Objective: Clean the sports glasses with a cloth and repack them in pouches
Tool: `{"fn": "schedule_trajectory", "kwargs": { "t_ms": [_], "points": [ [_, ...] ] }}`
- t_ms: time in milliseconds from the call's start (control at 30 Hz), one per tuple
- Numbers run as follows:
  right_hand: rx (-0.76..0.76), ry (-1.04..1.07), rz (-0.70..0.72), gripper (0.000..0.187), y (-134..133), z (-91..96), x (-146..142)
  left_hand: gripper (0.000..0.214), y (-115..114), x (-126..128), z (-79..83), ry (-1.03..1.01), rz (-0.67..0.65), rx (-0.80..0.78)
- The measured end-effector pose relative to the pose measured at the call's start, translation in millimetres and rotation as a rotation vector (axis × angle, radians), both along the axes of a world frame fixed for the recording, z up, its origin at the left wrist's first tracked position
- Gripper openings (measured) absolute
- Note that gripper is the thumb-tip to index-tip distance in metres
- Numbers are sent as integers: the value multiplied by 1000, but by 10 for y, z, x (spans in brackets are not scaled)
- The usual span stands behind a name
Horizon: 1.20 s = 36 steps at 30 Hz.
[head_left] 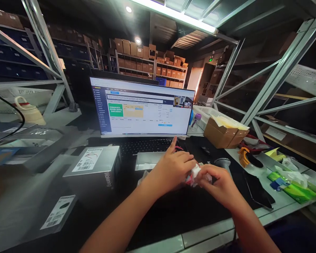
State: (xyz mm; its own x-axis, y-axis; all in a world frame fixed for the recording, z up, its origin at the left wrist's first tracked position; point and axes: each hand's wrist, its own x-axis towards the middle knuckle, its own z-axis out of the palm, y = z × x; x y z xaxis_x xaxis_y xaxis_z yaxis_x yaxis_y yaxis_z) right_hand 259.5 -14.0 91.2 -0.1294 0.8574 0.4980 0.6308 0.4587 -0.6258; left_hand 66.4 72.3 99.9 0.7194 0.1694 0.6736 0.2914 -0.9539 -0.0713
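In the head view both of my hands meet over the black mat [173, 218]. Between them is a small crumpled white-and-red bundle [194, 174], like tissue or thin wrapping; my fingers partly hide it. My left hand [175, 168] curls over its left side, one digit sticking up. From the right, my right hand [221, 180] pinches the white part between thumb and fingers. Just behind my left hand lies a shallow grey box tray [144, 162], partly covered by that hand. Something red also shows behind my left fingers.
A labelled grey box [94, 160] stands left, with a flat labelled packet [59, 212] nearer. Behind are a keyboard [137, 146] and a monitor [147, 112]. On the right are a handheld scanner [222, 162], a phone [258, 189], a tape dispenser [246, 158] and a cardboard box [218, 133].
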Motion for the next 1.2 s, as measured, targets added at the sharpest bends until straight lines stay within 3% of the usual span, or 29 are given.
{"fn": "schedule_trajectory", "kwargs": {
  "t_ms": [67,167,233,300,467,533,700,867,1033,1200],
  "points": [
    [92,68,-67,14,9,-37,-69,30,-26,3,15,-62,39,61],
    [180,347,-238,17,30,-89,-82,49,-87,-9,54,-270,247,121],
    [234,576,-364,22,55,-130,-55,51,-137,-16,71,-404,405,92],
    [272,768,-423,27,80,-178,-53,44,-193,0,64,-448,479,13],
    [241,952,-403,32,82,-265,-302,61,-354,162,-47,-288,393,-120],
    [221,911,-395,30,63,-271,-436,58,-393,231,-96,-269,395,-78],
    [245,689,-390,25,31,-247,-554,24,-338,327,-198,-274,471,109],
    [323,561,-453,31,9,-290,-461,19,-228,366,-278,-346,374,239],
    [304,641,-467,43,-24,-376,-417,21,-234,328,-214,-267,265,157],
    [243,819,-440,51,-60,-322,-408,19,-247,235,-78,-160,216,156]
  ]
}}
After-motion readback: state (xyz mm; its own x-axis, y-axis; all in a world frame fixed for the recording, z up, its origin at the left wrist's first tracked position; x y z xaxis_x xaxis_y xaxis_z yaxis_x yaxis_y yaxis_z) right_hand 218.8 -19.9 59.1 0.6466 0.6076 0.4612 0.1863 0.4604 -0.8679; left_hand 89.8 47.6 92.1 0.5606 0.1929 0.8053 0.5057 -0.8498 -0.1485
